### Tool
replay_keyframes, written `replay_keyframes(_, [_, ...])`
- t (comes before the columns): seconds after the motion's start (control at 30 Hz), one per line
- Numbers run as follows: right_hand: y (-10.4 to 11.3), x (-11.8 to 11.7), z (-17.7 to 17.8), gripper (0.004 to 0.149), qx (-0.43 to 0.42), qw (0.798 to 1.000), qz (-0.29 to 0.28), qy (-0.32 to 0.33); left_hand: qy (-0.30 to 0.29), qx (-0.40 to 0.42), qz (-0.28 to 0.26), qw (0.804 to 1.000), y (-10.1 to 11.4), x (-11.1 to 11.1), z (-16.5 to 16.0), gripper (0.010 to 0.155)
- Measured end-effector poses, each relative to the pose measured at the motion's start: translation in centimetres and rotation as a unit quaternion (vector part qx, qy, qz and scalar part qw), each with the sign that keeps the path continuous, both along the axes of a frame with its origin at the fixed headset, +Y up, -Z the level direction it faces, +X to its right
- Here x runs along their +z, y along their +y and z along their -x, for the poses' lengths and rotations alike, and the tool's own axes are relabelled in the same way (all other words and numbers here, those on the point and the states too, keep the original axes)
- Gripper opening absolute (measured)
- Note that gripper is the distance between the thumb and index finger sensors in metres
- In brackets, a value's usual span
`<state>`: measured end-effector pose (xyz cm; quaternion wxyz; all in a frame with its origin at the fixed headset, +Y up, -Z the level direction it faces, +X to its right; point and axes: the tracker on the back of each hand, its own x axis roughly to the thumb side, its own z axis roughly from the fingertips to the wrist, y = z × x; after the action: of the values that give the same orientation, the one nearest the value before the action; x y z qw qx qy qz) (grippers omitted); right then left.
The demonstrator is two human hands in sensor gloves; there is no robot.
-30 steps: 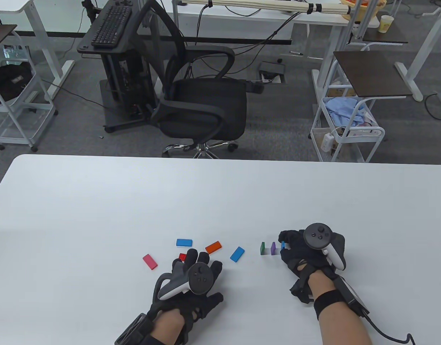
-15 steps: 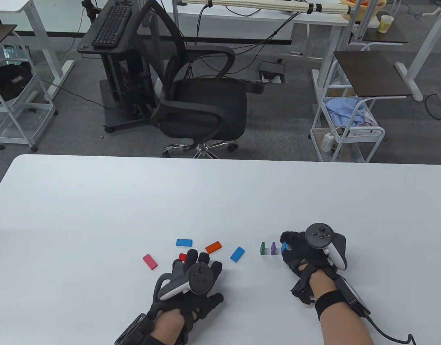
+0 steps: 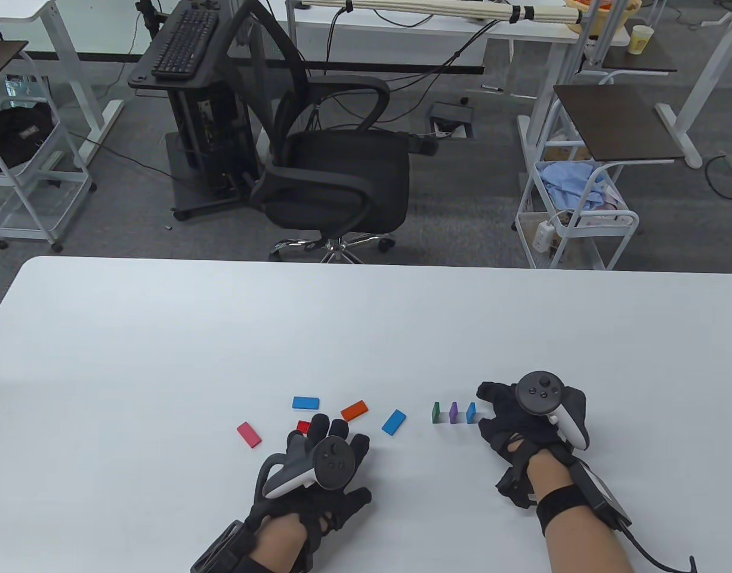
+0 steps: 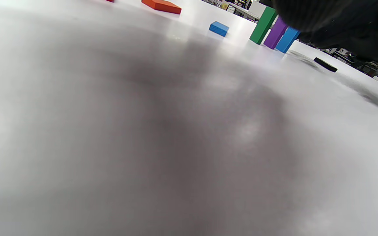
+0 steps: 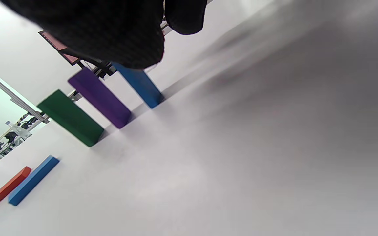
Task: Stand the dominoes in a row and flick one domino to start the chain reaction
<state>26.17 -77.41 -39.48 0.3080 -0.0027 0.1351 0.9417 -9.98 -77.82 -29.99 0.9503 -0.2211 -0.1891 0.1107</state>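
Three dominoes stand in a short row right of the table's middle: green (image 3: 436, 412), purple (image 3: 453, 412) and blue (image 3: 471, 412). My right hand (image 3: 486, 410) hovers just right of the blue one, with a small gap and nothing held. The right wrist view shows the same green (image 5: 71, 118), purple (image 5: 100, 98) and blue (image 5: 141, 85) dominoes upright below my gloved fingers (image 5: 110, 32). My left hand (image 3: 333, 433) lies flat on the table, its fingertips over a red domino (image 3: 303, 425). Lying flat nearby are a pink domino (image 3: 248, 434), a blue one (image 3: 305, 403), an orange one (image 3: 354, 410) and another blue one (image 3: 394, 421).
The white table (image 3: 163, 334) stretches far to the left, right and back of the dominoes. Beyond its far edge stand a black office chair (image 3: 336, 179) and a white wire cart (image 3: 574, 215).
My right hand let go of the blue standing domino and drew back to the right. The blue domino stays upright. My left hand has not moved.
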Motion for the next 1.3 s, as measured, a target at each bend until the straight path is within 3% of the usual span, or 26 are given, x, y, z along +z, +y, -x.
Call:
replay_keyframes(0.4, [3.7,-0.3,-4.4,0.067,0.055,0.995,-0.019,-0.085,0.006,0.001,-0.003,1.0,0.1,-0.1,0.2,0.08])
replay_keyframes(0.5, [4.2,-0.3,-4.9,0.065,0.105,0.987,-0.055,-0.113,0.007,0.001,-0.004,1.0,0.1,-0.1,0.2,0.08])
replay_keyframes(0.93, [1.5,-0.8,-5.4,0.071,0.244,0.96,0.021,-0.138,0.006,-0.001,-0.005,1.0,0.1,0.0,0.2,0.08])
replay_keyframes(1.1, [0.3,-1.0,-5.5,0.079,0.244,0.957,0.069,-0.144,0.006,-0.002,-0.005,1.0,0.1,0.0,0.2,0.08])
replay_keyframes(1.3, [0.4,-1.5,-5.2,0.075,0.256,0.953,0.063,-0.151,0.005,-0.003,-0.004,1.0,0.1,0.0,0.2,0.08])
